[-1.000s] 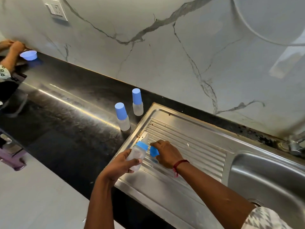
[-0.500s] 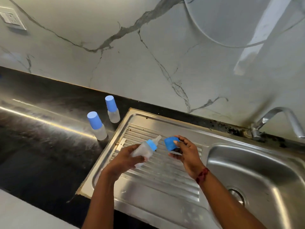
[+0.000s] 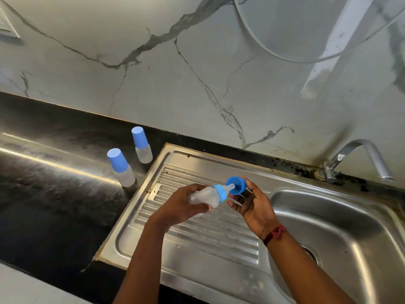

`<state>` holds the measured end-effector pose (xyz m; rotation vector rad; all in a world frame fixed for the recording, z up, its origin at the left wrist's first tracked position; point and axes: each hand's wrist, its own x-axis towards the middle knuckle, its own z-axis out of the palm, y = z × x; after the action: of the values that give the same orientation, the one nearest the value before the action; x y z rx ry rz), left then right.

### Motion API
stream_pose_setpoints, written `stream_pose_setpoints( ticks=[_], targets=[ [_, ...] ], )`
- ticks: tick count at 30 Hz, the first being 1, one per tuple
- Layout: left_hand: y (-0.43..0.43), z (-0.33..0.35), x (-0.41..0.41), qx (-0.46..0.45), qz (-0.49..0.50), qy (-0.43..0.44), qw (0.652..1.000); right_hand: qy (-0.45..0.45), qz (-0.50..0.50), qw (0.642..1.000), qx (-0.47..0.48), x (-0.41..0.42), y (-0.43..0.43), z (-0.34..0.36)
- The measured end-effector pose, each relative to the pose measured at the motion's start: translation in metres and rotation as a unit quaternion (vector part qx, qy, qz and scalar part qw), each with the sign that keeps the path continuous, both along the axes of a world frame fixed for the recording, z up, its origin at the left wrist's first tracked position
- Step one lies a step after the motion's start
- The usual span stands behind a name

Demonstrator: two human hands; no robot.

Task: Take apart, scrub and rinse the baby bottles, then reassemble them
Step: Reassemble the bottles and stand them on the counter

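Observation:
My left hand [image 3: 178, 207] grips a small clear baby bottle [image 3: 208, 196] lying sideways above the ribbed drainboard [image 3: 197, 233]. The bottle has a blue collar ring and a clear teat pointing right. My right hand [image 3: 252, 205] pinches its blue cap [image 3: 236, 187] by thumb and fingers, the open end facing the teat tip. Two more capped bottles stand upright on the black counter: the nearer bottle [image 3: 121, 167] and the farther bottle [image 3: 141, 145], close to the wall.
The steel sink basin [image 3: 341, 233] with its drain lies to the right. A chrome tap [image 3: 359, 159] stands at the back right. The black counter [image 3: 50, 194] stretches to the left. A marble wall rises behind.
The cap has come off the bottle and moved right in my right hand. Both hands have lifted a little above the drainboard, and the view has swung right toward the sink.

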<state>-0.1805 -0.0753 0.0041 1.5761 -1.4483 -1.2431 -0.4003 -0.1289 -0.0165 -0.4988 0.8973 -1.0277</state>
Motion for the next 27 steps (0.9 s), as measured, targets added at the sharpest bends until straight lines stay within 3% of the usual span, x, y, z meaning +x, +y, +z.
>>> stream_pose_setpoints(
  ticks=[10,16,27],
  targets=[
    [-0.001,0.000,-0.008,0.012,0.002,-0.041,0.999,0.078,0.041,0.994,-0.058,0.010,0.005,0.002],
    [-0.003,-0.002,-0.009,0.025,0.014,-0.023,0.999,0.151,0.047,0.983,-0.094,0.015,0.005,0.005],
    [-0.001,-0.004,-0.007,0.022,0.034,0.023,0.999,0.170,0.057,0.976,-0.122,0.023,0.009,0.011]
  ],
)
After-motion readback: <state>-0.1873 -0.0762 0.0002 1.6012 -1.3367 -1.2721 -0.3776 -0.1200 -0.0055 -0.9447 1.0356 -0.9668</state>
